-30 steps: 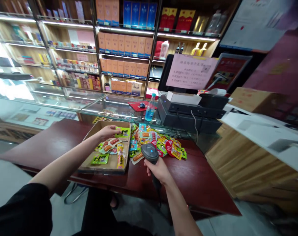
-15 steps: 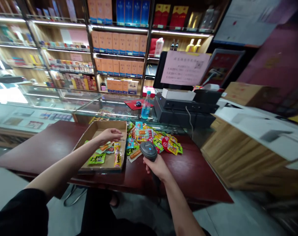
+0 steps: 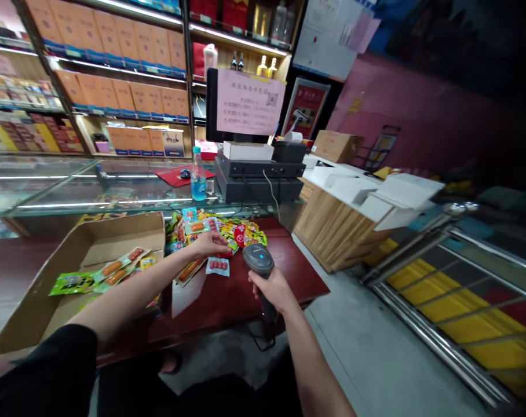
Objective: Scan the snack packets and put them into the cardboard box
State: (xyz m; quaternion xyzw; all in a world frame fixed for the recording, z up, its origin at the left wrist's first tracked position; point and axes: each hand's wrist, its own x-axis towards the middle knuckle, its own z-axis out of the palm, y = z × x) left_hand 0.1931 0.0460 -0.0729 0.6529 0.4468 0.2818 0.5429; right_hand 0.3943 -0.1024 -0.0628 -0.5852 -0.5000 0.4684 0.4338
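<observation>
My right hand (image 3: 274, 288) is closed around the handle of a dark barcode scanner (image 3: 258, 260), held above the front of the dark red table with its head up. My left hand (image 3: 211, 244) reaches over the pile of small snack packets (image 3: 249, 234), fingers stretched out and apart from the scanner. Whether its fingertips touch a packet I cannot make out. Below that hand lie a sausage packet (image 3: 190, 270) and a small packet of red sausages (image 3: 218, 266). Under my left forearm stands an open cardboard box (image 3: 110, 231), holding a green packet (image 3: 72, 284) and several sausage packets (image 3: 115, 267).
A glass counter borders the table's far edge, bearing a blue drink bottle (image 3: 198, 176), a mouse on a red mat (image 3: 171, 176) and a monitor covered by a pink notice (image 3: 248, 104). On the right are a wooden cabinet (image 3: 332, 231) and a metal rail (image 3: 437, 313).
My view has turned right. My left hand has gone from above the cardboard box to the packet pile. My right hand keeps its hold on the scanner.
</observation>
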